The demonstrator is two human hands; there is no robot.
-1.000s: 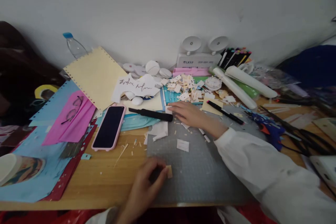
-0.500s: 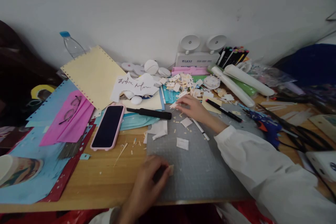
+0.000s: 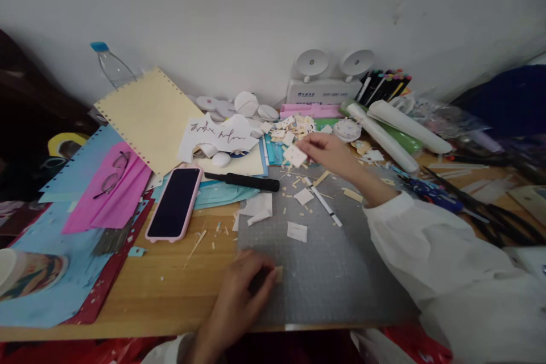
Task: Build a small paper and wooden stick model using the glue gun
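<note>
In my right hand [image 3: 322,153] the fingers pinch a small cream paper piece with dark marks [image 3: 295,155]. That hand is raised at the front of a heap of small paper cut-outs [image 3: 298,124]. My left hand [image 3: 245,287] rests low at the left edge of the grey cutting mat [image 3: 333,273], thumb and forefinger closed on a small beige paper piece [image 3: 278,274]. On the mat lie a white square [image 3: 304,197], a white rectangular piece [image 3: 297,232], a slim white pen [image 3: 324,203] and several scraps.
Left of the mat are a black rod-shaped tool [image 3: 245,181], a phone in a pink case [image 3: 176,203], glasses [image 3: 113,173] on pink paper and a paper cup [image 3: 34,273]. Scissors [image 3: 490,207], white rolls [image 3: 384,136] and markers [image 3: 386,88] stand or lie to the right.
My right hand has come up from the front of the heap, moving slightly right, with the marked paper piece now showing in its fingers. The black pen is no longer visible. My left hand stays put.
</note>
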